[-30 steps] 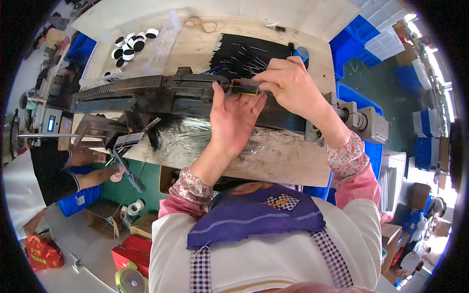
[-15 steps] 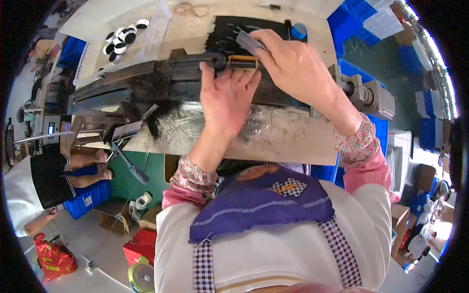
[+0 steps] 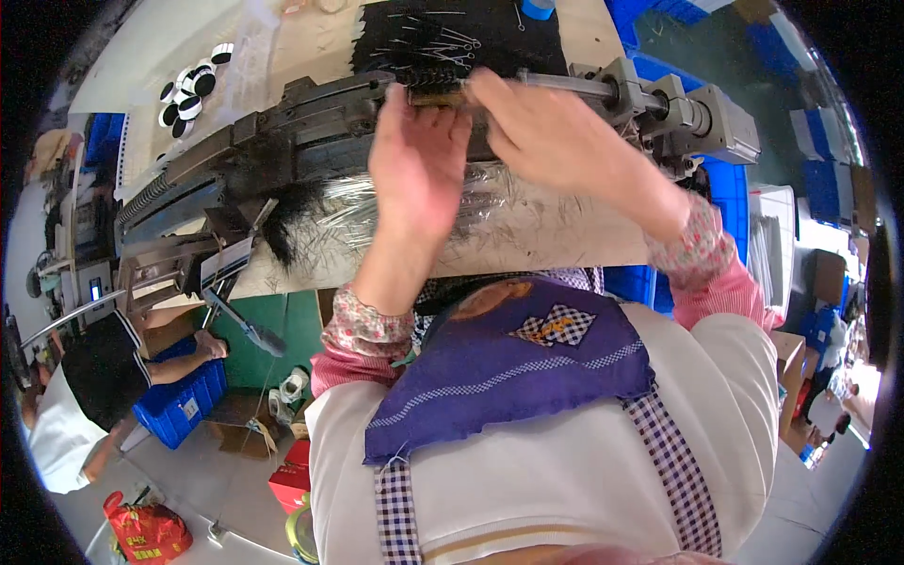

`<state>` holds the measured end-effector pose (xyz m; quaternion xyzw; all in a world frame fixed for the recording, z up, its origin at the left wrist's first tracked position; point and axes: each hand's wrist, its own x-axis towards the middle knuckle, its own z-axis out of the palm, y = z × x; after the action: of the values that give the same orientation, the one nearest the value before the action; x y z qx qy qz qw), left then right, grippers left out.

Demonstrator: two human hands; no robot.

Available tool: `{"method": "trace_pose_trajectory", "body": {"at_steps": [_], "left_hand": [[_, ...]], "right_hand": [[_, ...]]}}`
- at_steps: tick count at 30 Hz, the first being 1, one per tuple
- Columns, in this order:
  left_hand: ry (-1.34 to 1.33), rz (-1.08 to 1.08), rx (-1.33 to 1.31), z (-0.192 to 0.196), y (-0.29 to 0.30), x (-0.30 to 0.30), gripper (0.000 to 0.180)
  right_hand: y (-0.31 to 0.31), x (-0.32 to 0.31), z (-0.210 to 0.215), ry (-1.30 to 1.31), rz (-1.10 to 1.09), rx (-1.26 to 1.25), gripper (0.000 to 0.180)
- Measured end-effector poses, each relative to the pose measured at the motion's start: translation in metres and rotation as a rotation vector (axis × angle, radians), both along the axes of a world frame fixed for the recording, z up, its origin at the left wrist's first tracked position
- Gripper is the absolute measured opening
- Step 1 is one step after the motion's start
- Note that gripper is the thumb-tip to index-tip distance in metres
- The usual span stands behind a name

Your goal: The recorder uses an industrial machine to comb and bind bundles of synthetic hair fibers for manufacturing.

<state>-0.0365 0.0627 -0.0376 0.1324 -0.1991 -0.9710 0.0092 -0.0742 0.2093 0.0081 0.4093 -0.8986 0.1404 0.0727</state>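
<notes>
My left hand (image 3: 419, 168) is palm up against the front of a long dark metal machine (image 3: 325, 132). Its thumb stands apart and its fingertips touch a yellowish bar (image 3: 437, 98) on the machine. My right hand (image 3: 556, 132) reaches in from the right with its fingers pressed together, slightly blurred. Whatever those fingers hold is hidden. Between the two hands, just behind the bar, shows a row of black bristles (image 3: 428, 77). Behind them several wire pieces (image 3: 443, 42) with looped ends lie on a black mat (image 3: 527, 52).
Black-and-white round pieces (image 3: 193, 89) lie beside a clear plastic basket (image 3: 250, 56) at the back left. A metal shaft and clamp (image 3: 617, 87) sit at the right. Loose bristles and clear film (image 3: 353, 202) litter the near table. A person (image 3: 104, 358) sits at the left.
The flat metal blade seen in my right hand is no longer visible. That hand has come down and left, closer to my left hand. Black bristles now show at the bar.
</notes>
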Motion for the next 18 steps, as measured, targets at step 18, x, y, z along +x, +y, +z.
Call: {"method": "trace_pose_trajectory", "body": {"at_steps": [18], "left_hand": [[-0.220,0.622,-2.580,-0.010,-0.094,0.148,0.061]], "right_hand": [[0.087,0.044,-0.112,-0.313,-0.109,0.086,0.020]]}}
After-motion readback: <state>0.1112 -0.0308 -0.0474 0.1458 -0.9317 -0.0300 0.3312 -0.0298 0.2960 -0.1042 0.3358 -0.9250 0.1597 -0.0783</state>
